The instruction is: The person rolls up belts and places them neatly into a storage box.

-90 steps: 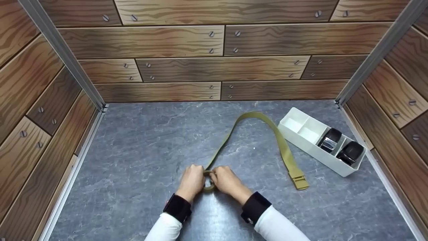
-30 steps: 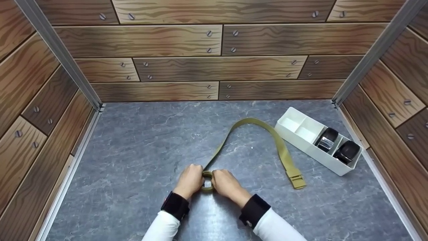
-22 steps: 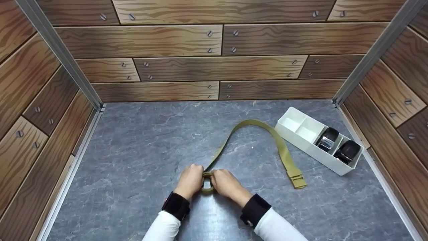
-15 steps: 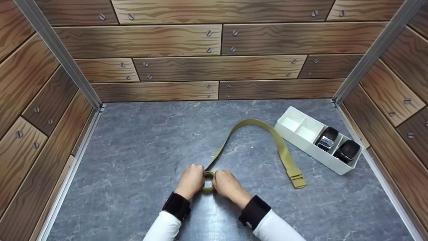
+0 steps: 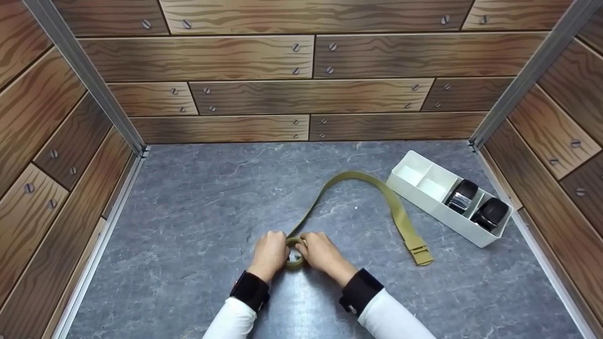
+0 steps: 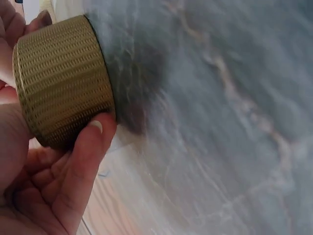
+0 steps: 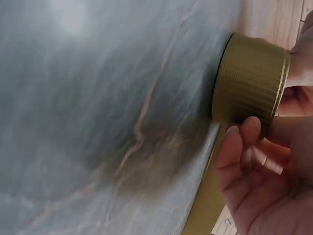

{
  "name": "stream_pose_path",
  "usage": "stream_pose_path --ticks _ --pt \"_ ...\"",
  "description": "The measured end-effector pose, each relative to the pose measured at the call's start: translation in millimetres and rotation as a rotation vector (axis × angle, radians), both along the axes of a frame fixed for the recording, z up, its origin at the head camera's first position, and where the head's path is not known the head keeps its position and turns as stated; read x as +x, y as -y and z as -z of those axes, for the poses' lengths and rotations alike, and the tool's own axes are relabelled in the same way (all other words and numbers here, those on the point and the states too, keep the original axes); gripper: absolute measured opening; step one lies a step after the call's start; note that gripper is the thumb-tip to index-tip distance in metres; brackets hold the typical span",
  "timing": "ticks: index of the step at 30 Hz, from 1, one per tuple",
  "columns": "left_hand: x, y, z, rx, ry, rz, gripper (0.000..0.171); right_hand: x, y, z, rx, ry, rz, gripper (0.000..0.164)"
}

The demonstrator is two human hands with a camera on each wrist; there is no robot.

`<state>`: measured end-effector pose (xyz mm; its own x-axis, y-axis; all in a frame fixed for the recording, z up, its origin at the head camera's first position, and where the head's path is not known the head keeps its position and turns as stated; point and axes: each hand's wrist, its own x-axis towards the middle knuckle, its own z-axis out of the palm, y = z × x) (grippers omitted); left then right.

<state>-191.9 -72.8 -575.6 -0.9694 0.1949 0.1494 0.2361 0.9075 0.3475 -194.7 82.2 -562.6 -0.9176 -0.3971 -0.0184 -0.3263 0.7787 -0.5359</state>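
An olive webbing belt lies across the table in the head view; its free stretch [image 5: 398,212] arches away from me and comes back to a flat buckle [image 5: 421,254] at the right. The near end is wound into a small upright coil [image 5: 295,265]. My left hand [image 5: 270,253] grips the coil's left side, thumb and fingertip at its edge in the left wrist view. From the other side my right hand [image 5: 323,252] pinches the coil, its fingertips against the ribbed webbing [image 7: 250,73] in the right wrist view. Part of the coil is hidden by the hands.
A white divided box [image 5: 440,214] stands at the right, slanted, near the belt's arch. Two black items with shiny metal parts, one of them [image 5: 491,214] at the near end, sit in its compartments. Wood-patterned walls [image 5: 301,96] enclose the table's back and sides.
The belt's arch has drawn slightly toward me. My right hand's fingers have shifted on the coil, which both hands keep holding at nearly the same spot. Box and buckle stay about where they were.
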Motion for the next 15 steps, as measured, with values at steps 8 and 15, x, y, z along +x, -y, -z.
stream_pose_path --ticks 8,15 --pt "0.2 5.2 -1.6 0.037 0.031 0.010 0.020 4.3 3.7 -2.3 0.036 0.030 0.009 0.026" --pt "-1.4 7.9 -1.8 0.058 0.012 0.107 0.025 -2.5 4.5 2.7 0.064 -0.136 -0.172 0.017"
